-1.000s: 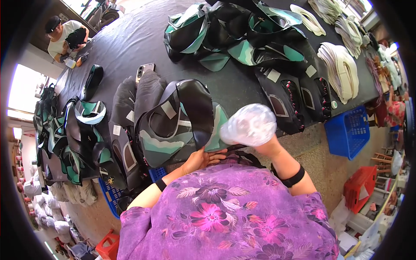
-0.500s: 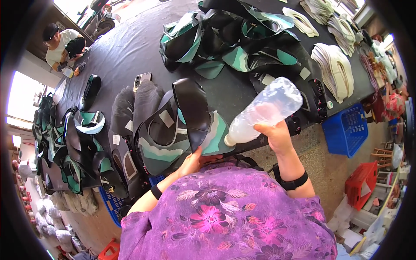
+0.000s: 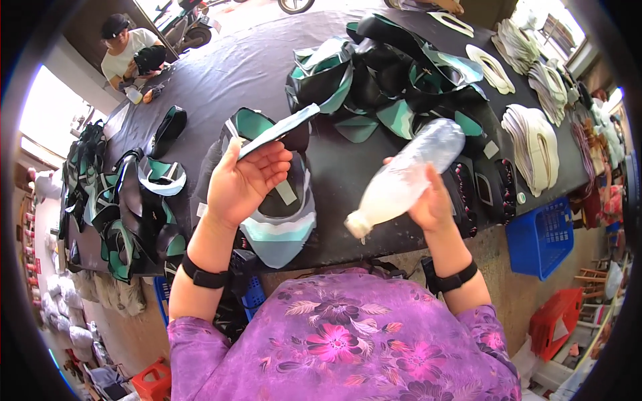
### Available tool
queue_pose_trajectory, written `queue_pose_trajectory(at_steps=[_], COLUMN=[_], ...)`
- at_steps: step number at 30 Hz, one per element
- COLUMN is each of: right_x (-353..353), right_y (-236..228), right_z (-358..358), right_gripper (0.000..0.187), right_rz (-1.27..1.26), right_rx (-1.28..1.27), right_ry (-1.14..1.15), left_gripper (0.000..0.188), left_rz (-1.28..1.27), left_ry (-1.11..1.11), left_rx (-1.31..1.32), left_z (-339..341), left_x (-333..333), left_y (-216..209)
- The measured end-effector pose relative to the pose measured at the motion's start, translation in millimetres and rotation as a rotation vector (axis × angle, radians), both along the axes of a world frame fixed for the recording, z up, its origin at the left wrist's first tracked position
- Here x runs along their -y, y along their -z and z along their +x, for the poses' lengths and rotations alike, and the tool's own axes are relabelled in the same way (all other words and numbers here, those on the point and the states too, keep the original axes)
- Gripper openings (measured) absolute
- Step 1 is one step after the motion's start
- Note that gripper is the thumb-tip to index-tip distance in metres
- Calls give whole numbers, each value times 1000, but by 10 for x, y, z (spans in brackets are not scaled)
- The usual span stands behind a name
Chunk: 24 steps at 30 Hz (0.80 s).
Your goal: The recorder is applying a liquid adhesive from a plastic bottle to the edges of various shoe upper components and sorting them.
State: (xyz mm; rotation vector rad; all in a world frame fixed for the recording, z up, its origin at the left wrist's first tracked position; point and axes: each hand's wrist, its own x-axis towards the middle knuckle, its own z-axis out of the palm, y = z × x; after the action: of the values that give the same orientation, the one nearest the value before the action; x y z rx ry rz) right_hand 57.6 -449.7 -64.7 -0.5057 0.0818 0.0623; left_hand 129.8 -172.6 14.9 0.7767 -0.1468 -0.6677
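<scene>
My left hand (image 3: 241, 184) is raised over the near table edge, palm up, its thumb and fingers closed on a flat-edged shoe upper (image 3: 284, 128) in black and pale teal. Beneath it lies another shoe upper (image 3: 279, 230), grey and teal, its pointed end at the table's edge. In my right hand (image 3: 432, 204) is a translucent plastic bottle (image 3: 401, 177) with whitish contents, tilted so its narrow tip points down and left, above the dark table (image 3: 334, 234). Both wrists wear black bands.
A heap of black and teal shoe uppers (image 3: 394, 73) lies at the far middle, another pile (image 3: 124, 207) at left. Stacks of white pads (image 3: 531, 150) line the right side. A blue crate (image 3: 540, 237) stands right of the table. A person (image 3: 134, 57) works at the far left.
My left hand rose from the table edge and moved left, turning palm up with the upper. The bottle shifted slightly down and stays in my right hand. The view has tilted up.
</scene>
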Motion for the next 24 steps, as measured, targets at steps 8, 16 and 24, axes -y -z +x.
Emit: queue_pose_trajectory(at_steps=[8,16,24], right_x=[-823,-1047,-1100], right_y=[317,474,787], right_z=[293,177,181], right_gripper=[47,35,41], right_rz=[217,106,61], right_rx=[-83,-93,-151], right_ry=[-407,-352,-225], left_gripper=[55,50,33], left_rz=[17,63,409], left_ry=[122,158,138], left_rx=[-78,-88,93], left_z=[182,337,237], left_x=[-23,-160,-488], left_y=[-76,-332,-538])
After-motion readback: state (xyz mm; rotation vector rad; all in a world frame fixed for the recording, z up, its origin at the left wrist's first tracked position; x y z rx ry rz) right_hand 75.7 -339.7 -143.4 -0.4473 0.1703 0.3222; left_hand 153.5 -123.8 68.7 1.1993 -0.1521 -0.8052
